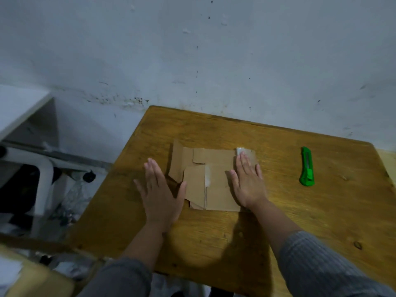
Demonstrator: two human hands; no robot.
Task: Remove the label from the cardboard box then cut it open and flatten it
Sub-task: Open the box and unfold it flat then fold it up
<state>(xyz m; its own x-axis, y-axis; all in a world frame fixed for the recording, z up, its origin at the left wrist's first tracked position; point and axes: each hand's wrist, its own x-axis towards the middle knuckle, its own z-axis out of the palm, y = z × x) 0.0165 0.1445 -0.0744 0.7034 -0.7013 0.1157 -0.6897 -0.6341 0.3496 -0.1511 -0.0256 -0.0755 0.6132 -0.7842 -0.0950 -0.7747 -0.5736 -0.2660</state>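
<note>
Cardboard box [211, 179] lies cut open, flat on table [278, 221]. Your left hand [160, 194] and right hand [248, 181] press it, palms spread, gripping nothing. Cutter [307, 167] set aside; task looks nearly finished.

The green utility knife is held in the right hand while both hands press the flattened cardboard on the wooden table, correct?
Not quite. The head view shows the green utility knife lying on the wooden table, to the right of the flattened cardboard, held by neither hand. The right hand and left hand do press the cardboard, palms flat.
</note>
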